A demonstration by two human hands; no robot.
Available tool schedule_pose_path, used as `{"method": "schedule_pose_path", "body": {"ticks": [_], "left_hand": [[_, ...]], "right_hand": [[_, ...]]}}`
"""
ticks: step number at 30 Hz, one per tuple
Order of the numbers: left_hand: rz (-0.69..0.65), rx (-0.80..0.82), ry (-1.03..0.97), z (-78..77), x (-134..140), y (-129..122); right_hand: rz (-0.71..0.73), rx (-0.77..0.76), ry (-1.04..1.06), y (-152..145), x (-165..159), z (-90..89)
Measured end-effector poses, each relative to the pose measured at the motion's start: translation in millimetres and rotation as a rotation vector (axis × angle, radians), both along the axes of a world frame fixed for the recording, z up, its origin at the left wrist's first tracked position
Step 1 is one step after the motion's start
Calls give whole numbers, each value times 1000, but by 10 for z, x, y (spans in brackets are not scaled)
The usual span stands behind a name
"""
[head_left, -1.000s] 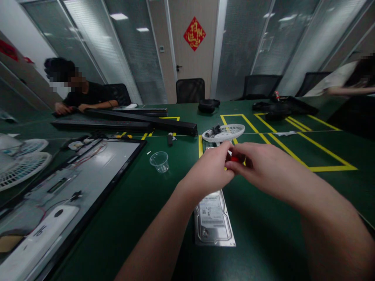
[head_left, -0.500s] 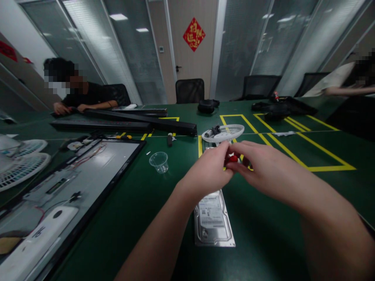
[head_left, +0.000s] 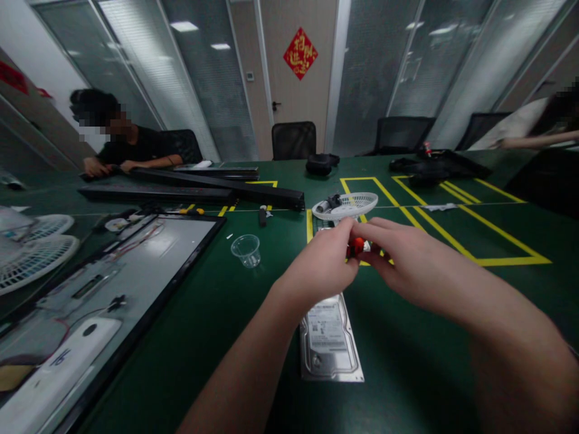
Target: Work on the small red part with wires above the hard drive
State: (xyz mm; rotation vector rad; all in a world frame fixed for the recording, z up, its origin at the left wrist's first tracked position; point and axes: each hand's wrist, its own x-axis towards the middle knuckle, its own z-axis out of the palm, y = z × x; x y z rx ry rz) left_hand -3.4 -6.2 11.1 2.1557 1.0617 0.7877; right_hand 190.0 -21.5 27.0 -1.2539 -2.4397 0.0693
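Left grip [head_left: 322, 260] and right grip [head_left: 402, 248] close together about a small red object [head_left: 358, 245] — which one clasps it cannot be told. Below them a hard drive [head_left: 332, 346] lies label-up on the counter [head_left: 407, 374]; left, a clear cup [head_left: 246, 248]; beyond, a white grille [head_left: 364, 202].

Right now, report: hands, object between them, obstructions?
Left hand, right hand together around red object. Hard drive flat, partly hidden by left hand. Nothing seen blocking; transparent cup stands apart, left.
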Motion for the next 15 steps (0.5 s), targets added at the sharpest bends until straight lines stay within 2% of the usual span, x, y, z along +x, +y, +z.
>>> {"method": "schedule_pose_path", "body": {"ticks": [2, 8, 15], "left_hand": [[-8, 9, -2, -1, 0, 2], [-7, 47, 12, -23, 19, 20], [-13, -3, -39, -14, 0, 5]], "right_hand": [[-1, 7, -2, 7, 1, -2], [-146, 8, -60, 32, -18, -29], [16, -18, 10, 10, -19, 9]]}}
